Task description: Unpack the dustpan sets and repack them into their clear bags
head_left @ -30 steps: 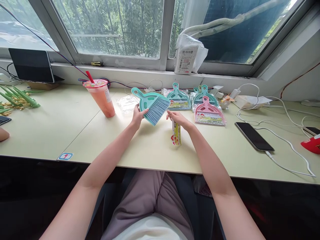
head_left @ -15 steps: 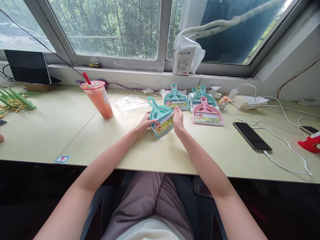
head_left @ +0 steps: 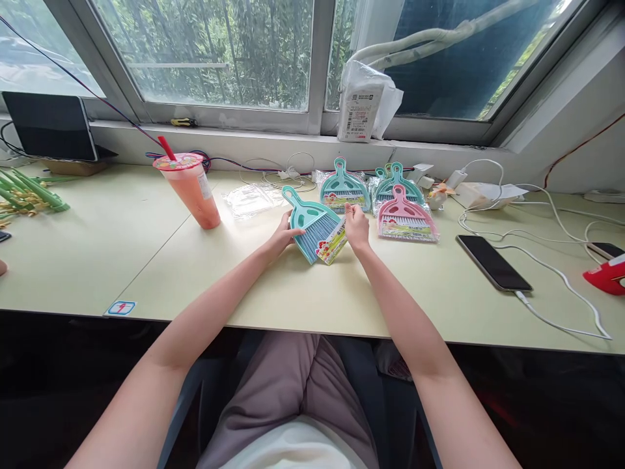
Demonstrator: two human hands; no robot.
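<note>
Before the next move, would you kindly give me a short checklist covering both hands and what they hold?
1. Left hand grips the mint dustpan set: ok.
2. Right hand holds the printed card: ok.
3. Printed card lined up with the set: not ok, it juts past the lower right side.
4. Printed card's rear part seated behind the set: cannot tell, hidden.
5. Drink cup apart from the left hand: ok.
6. Phone apart from the right hand: ok.

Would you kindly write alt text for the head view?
A person's left hand holds a turquoise dustpan with brush; the right hand holds a printed card overlapping the bristles. Wrapped dustpan sets and a lidded drink cup are on the desk.
</note>
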